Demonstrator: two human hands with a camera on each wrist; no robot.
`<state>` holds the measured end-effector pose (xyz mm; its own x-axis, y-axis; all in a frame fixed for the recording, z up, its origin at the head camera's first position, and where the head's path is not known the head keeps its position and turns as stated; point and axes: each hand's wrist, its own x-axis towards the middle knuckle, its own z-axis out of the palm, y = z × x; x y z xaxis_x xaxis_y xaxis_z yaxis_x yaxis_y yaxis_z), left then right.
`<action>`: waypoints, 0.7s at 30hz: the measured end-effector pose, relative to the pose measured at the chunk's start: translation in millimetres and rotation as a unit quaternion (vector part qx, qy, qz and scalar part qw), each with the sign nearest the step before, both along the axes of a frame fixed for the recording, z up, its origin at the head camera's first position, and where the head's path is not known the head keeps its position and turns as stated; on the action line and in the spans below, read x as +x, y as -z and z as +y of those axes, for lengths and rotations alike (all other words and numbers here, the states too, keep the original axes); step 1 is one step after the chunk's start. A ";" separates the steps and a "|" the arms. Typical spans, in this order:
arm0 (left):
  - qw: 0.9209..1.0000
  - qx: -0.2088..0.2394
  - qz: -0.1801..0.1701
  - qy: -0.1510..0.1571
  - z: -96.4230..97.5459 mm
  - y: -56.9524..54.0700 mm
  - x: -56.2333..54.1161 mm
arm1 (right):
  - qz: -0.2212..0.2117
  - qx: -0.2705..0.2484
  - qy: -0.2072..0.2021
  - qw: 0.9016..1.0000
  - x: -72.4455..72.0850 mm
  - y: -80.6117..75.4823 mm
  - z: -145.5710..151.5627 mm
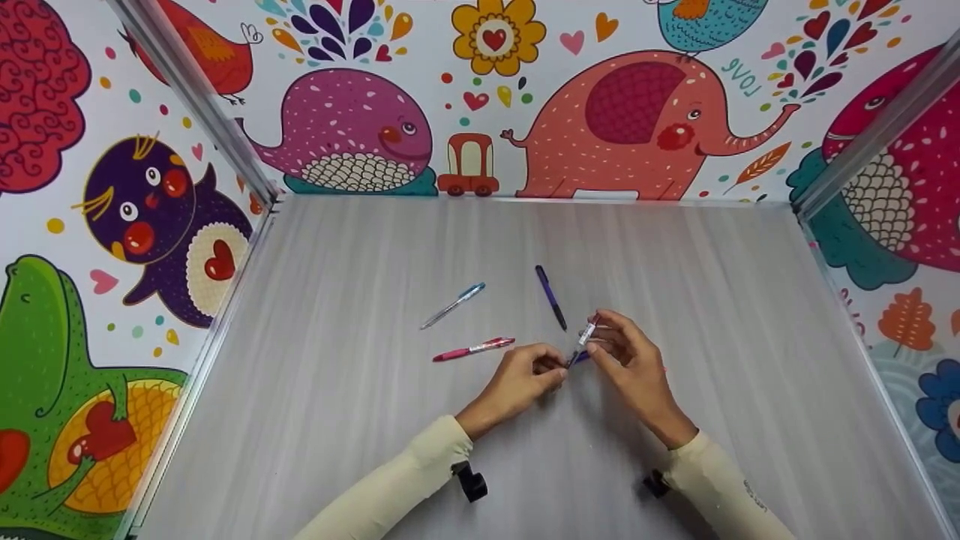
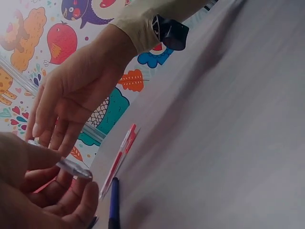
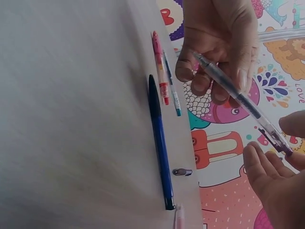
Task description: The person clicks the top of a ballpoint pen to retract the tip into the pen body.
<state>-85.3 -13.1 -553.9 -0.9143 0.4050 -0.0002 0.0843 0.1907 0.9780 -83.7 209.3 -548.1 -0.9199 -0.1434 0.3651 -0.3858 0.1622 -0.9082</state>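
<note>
Streaked grey surface (image 1: 360, 465) spreads below the left hand (image 1: 521, 375) and right hand (image 1: 637, 371), whose nearly closed fingers pinch a clear retractable pen (image 3: 246, 103) at opposite ends. Left of the fingers lies a red pen (image 1: 474, 349); beyond them, a dark-blue pen (image 1: 551, 298) and cartoon-printed wall (image 1: 409, 161).

Table (image 1: 300, 360), left side: room to pass
Beside left hand (image 1: 523, 376): red pen (image 1: 474, 349) blocks, clear pen (image 1: 453, 306) (lying apart) farther back
Beyond right hand (image 1: 637, 367), leftward: purple pen (image 1: 551, 298) blocks
</note>
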 end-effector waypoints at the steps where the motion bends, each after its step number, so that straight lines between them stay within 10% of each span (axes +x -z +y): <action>1: 1.000 0.002 -0.004 0.002 0.3 0.3 0.4 | -0.006 -0.002 -0.004 1.000 0.3 -1.0 -0.1; 21: 0.989 0.089 -0.118 0.006 4.8 7.3 10.9 | -0.056 -0.002 -0.066 0.996 0.2 -7.7 -0.5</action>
<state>-74.4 -8.3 -561.2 -0.8925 0.4287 -0.1404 -0.1490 0.0137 0.9887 -83.6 208.8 -540.3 -0.9283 -0.2647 0.2611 -0.2989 0.1134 -0.9475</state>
